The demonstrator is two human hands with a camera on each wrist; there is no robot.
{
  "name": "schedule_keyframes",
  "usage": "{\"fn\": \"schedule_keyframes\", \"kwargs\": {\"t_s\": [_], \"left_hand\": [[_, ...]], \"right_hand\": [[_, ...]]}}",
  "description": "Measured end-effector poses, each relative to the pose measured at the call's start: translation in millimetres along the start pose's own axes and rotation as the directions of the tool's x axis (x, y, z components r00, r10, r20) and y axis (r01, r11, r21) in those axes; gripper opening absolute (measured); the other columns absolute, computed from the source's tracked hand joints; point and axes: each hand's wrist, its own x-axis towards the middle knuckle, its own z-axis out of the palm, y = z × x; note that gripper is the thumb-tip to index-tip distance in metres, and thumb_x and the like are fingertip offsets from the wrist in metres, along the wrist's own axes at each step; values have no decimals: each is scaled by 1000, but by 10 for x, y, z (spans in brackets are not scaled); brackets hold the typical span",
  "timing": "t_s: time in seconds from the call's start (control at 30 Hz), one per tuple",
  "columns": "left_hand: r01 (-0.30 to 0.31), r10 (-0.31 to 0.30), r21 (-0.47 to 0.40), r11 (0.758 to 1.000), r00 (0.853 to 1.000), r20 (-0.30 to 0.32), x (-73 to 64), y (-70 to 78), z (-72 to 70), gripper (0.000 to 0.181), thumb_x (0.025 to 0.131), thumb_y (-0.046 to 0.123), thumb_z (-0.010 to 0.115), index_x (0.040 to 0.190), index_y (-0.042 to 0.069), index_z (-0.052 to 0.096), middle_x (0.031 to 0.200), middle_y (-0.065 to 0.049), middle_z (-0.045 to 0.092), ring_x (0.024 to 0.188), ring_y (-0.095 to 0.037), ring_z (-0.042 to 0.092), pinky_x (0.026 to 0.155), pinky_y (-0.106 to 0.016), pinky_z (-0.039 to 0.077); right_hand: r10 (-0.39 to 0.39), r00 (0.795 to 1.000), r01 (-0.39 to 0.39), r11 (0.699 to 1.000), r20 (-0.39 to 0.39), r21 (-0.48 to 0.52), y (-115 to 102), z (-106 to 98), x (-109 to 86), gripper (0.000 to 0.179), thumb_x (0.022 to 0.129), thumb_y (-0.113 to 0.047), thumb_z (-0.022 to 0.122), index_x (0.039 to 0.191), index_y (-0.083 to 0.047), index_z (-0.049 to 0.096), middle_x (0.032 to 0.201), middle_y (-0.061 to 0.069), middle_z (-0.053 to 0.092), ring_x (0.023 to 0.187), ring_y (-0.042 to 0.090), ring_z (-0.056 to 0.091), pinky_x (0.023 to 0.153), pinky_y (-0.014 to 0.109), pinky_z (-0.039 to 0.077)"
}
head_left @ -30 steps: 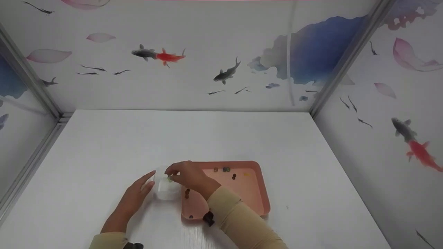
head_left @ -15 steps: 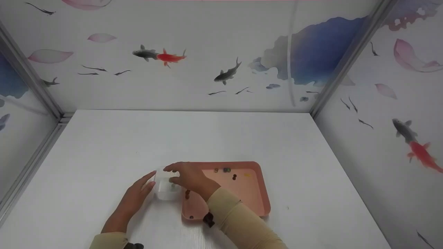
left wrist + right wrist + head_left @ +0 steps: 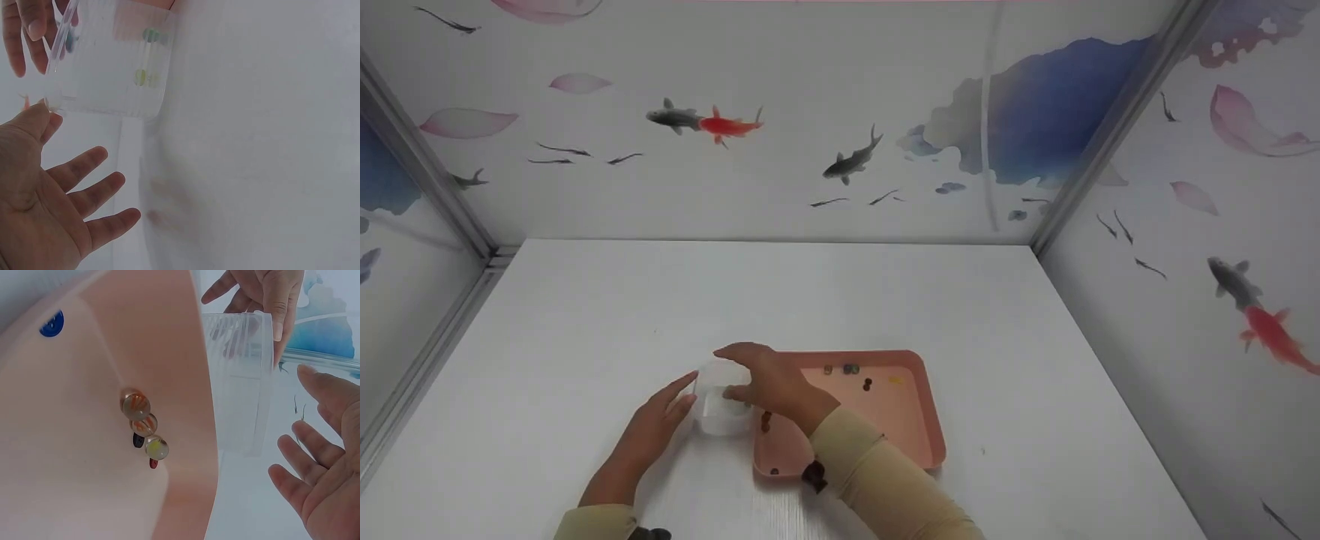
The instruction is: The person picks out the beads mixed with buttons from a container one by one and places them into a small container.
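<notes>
A clear plastic box (image 3: 724, 425) stands beside the left edge of a pink tray (image 3: 935, 427). My left hand (image 3: 649, 429) is at the box's left side, thumb and index fingertips touching its rim, the other fingers extended. My right hand (image 3: 781, 386) is over the box with thumb and fingers spread apart, nothing between them. Through the box wall in the left wrist view show a green marble (image 3: 151, 35) and a yellow-green marble (image 3: 140, 77). In the right wrist view, several glass marbles (image 3: 136, 406) lie along the tray's wall.
A blue button (image 3: 52, 323), a dark button (image 3: 138, 440) and a red button (image 3: 153, 463) lie in the tray. Toward its back are more marbles (image 3: 851, 369), small dark pieces (image 3: 868, 384) and a yellow piece (image 3: 895, 380). Painted panels (image 3: 780, 202) enclose the white table (image 3: 1020, 360).
One second ago my right hand pinched a greenish marble over the box. It has let the marble go into the box, and its fingers have spread and lifted. The left hand stays put.
</notes>
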Motion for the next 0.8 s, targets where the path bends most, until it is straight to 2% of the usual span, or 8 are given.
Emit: {"fn": "schedule_keyframes", "kwargs": {"t_s": [0.23, 0.8], "left_hand": [[0, 0, -9, 1000, 1000, 4, 0, -20, 8, 63, 101, 53, 39, 151, 16, 33, 155, -17, 30, 143, -43, 22, 112, -63, 20], [-18, 18, -25, 1000, 1000, -7, 2, -19, 11, 59, 102, 47, 41, 151, 15, 34, 154, -19, 31, 142, -43, 24, 111, -64, 21]], "right_hand": [[-27, 1000, 27, 1000, 1, -4, -25, -57, -46, 63, 87, -28, 74, 144, -25, 47, 147, -7, 45, 139, 11, 36, 111, 29, 35], [-58, 998, 58, 998, -6, -33, -62, -183, -104, 62, 87, -28, 74, 143, -23, 48, 148, -4, 45, 139, 14, 36, 110, 31, 36]]}}
